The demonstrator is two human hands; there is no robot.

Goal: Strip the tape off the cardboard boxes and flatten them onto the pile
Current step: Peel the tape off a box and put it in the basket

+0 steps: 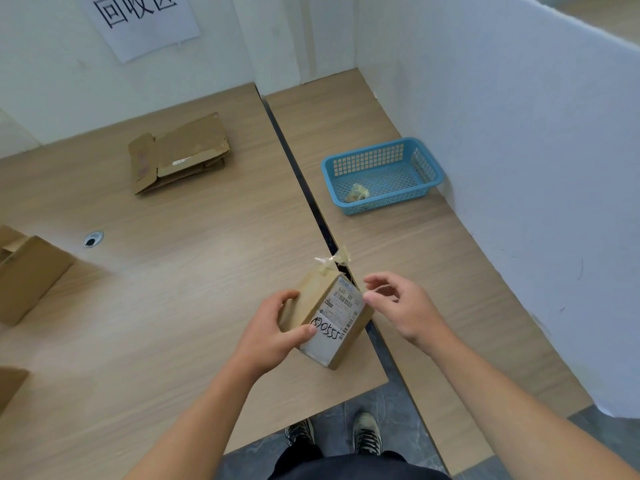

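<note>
- The left hand [273, 327] grips the small cardboard box [311, 299] at 6 o'clock, over the surface [173, 289], with its thumb on the label [341, 313].
- The right hand [398, 306], fingers loosely curled and holding nothing, hovers just beside the box at 3 o'clock.
- Loose tape [332, 263] sticks up from the box's far end.
- The pile of flattened cardboard [178, 154] lies at 11 o'clock.
- A blue basket [384, 201] sits at 1 o'clock.
</note>
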